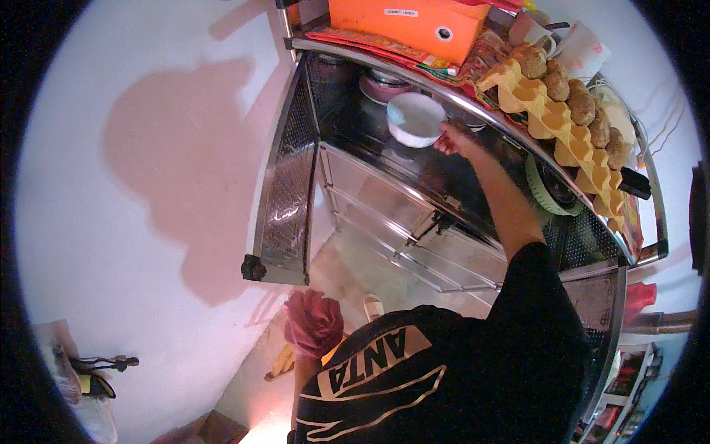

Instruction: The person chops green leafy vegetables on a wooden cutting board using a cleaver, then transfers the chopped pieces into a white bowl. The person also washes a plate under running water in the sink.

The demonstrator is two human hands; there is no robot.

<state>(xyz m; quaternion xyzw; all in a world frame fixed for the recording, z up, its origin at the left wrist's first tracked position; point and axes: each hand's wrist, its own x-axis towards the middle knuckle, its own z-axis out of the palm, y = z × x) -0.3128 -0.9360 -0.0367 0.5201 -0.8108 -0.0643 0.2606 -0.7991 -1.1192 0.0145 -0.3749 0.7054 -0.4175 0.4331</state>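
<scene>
My right hand [454, 139] grips the right rim of a white bowl [413, 123] inside a metal cabinet. Under the bowl is the dark, shiny cabinet shelf [366, 130]; whether the two touch is unclear. Just behind the bowl stands a stack of dishes with a pinkish lower dish [383, 91]. Low on the left, near my body, my left hand [310, 349] holds a bunched pink cloth [313, 322], which hides most of the fingers. A perforated cabinet door [285, 177] stands swung out on the left, above that hand.
On the cabinet top are an orange box file [405, 25], a yellow egg tray [543, 114] and several brown round items [579, 105]. A pale green basket [546, 191] sits inside at the right. White wall [166, 333] borders the left; lower cabinet doors [383, 213] face me.
</scene>
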